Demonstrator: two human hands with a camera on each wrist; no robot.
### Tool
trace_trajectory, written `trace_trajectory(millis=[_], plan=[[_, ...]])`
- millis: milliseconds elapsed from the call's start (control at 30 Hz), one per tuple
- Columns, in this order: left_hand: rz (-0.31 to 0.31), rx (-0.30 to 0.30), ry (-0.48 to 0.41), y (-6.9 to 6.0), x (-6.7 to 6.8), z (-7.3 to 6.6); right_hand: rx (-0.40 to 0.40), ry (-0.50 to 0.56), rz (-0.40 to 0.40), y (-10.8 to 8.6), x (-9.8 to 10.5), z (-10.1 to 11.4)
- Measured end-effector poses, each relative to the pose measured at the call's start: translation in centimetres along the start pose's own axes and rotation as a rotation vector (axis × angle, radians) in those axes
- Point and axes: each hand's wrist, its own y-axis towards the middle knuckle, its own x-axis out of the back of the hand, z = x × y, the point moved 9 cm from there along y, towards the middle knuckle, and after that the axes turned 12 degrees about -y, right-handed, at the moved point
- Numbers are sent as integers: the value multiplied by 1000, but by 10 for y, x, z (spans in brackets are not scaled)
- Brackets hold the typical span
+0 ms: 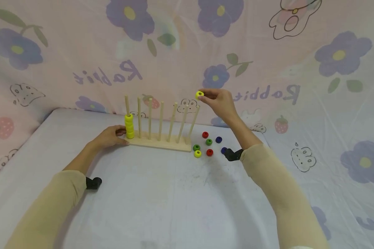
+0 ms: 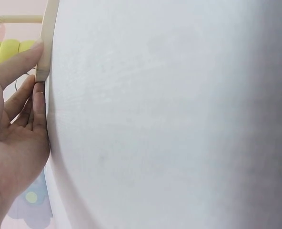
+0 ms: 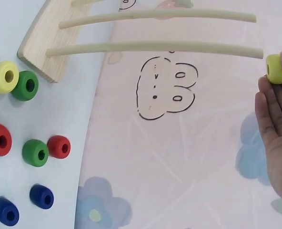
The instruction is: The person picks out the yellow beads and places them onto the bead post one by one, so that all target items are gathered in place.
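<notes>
A wooden peg rack with several upright pegs stands on the white table. On its leftmost peg sits a stack of yellow beads. My left hand holds the left end of the rack's base, and the left wrist view shows that hand with thumb and fingers around the base's end. Up beyond the rack's right end, my right hand pinches a yellow bead between thumb and fingers. The right wrist view has this bead near the tip of the outermost peg, apart from it.
Right of the rack lie loose beads: a yellow one, two green, two red and two blue. One blue bead is partly covered by the black wrist mount. A printed cloth hangs behind the table.
</notes>
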Motion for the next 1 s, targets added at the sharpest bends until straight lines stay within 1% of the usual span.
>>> trace_trajectory(millis=[133, 233, 400, 567, 767, 900, 1000], plan=[[0, -5, 14, 2, 2, 1, 20, 26, 13, 7, -7, 14], [4, -6, 6, 2, 1, 1, 35, 52, 34, 11, -15, 24], [4, -2, -9, -1, -1, -2, 47, 90, 61, 18, -27, 40], [3, -9, -10, -3, -1, -4, 54, 92, 79, 24, -37, 55], [12, -16, -6, 0, -2, -3, 100, 60, 112, 30, -49, 72], [7, -23, -8, 2, -2, -3, 119, 83, 142, 36, -59, 84], [6, -6, -19, 2, -1, 1, 149, 102, 165, 39, -69, 94]])
